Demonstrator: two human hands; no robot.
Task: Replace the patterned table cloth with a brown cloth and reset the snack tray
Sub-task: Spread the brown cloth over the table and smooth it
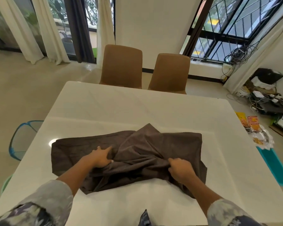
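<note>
A brown cloth [153, 144] lies bunched and partly folded on the near half of the bare white table [137, 108]. My left hand [101, 158] pinches a fold of it near the middle, fingers pointing right. My right hand [180, 168] grips a gathered fold on the cloth's right side. The snack tray [261, 139], with orange snack packets [252, 123] on it, sits off the table at the right, on a teal surface [274, 167]. No patterned cloth is in view.
Two tan chairs [122, 66] [169, 72] stand at the table's far edge. A blue-rimmed mesh basket [21, 139] stands on the floor at the left. Cables and boxes [268, 101] clutter the floor by the right wall.
</note>
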